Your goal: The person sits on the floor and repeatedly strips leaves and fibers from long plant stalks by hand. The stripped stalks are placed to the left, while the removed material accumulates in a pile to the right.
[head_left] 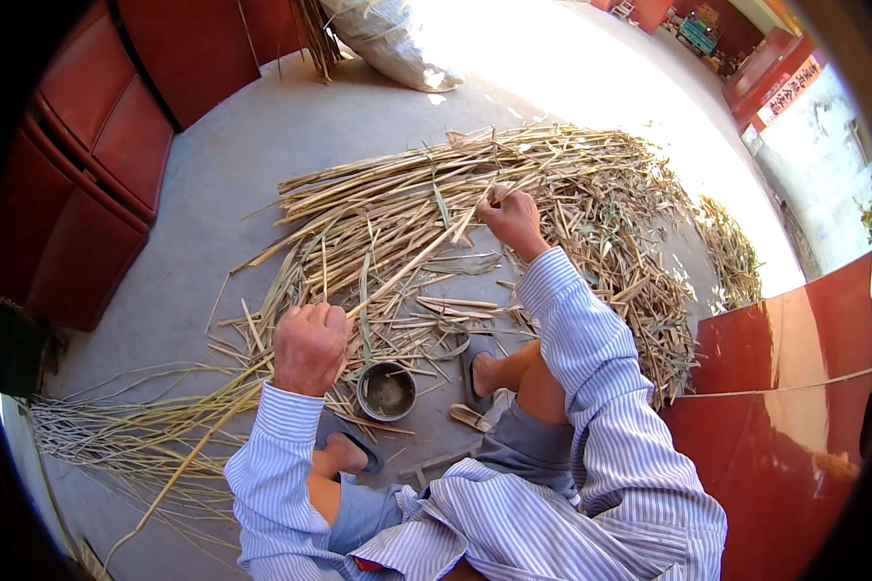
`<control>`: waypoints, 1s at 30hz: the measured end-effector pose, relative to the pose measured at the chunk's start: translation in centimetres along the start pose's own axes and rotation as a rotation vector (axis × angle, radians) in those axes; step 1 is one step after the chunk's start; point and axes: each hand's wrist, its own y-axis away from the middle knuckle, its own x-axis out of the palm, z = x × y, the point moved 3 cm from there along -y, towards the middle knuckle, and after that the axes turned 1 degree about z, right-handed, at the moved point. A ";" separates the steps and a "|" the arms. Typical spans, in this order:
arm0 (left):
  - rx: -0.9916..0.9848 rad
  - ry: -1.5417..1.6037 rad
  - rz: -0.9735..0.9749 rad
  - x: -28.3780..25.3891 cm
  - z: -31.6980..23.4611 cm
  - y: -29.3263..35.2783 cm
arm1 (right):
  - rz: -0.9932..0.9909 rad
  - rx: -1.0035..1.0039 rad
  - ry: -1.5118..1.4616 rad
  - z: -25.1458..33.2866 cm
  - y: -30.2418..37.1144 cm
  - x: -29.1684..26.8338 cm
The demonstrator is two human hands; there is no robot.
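A long pale stalk [412, 263] is held slantwise between the two hands, which are kept well apart. It is gripped in the closed fist of the left hand [312, 349] and pinched between the fingers of the right hand [512, 223], the farther forward of the two. Past the left hand, toward the lower left, a spread of thin stripped stems [131, 426] is laid out over the grey floor [218, 160]. Beyond both hands, dry stalks [358, 189] are heaped, most of them lying crosswise. To the right of the right hand, broken leaves and husks [639, 276] are piled up. A dark round bowl [387, 391] is set just to the right of and below the left hand; its contents cannot be made out clearly. Far beyond the hands, a whitish sack [392, 44] is seen.
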 end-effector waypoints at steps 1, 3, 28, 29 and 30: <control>-0.012 0.003 0.013 0.0 -0.2 -0.3 | -0.021 -0.057 0.110 0.3 0.4 0.1; -0.068 0.052 0.022 0.1 -0.4 -0.4 | -0.060 -0.183 0.328 1.1 1.0 0.2; -0.066 0.060 -0.024 2.2 0.9 0.1 | -0.385 -0.129 -0.167 5.1 0.6 -4.3; -0.057 0.043 -0.029 2.3 0.9 0.0 | -0.361 -0.143 -0.095 5.4 0.8 -4.5; -0.045 0.020 -0.031 2.3 0.9 0.0 | -0.335 -0.158 -0.025 6.0 1.0 -4.7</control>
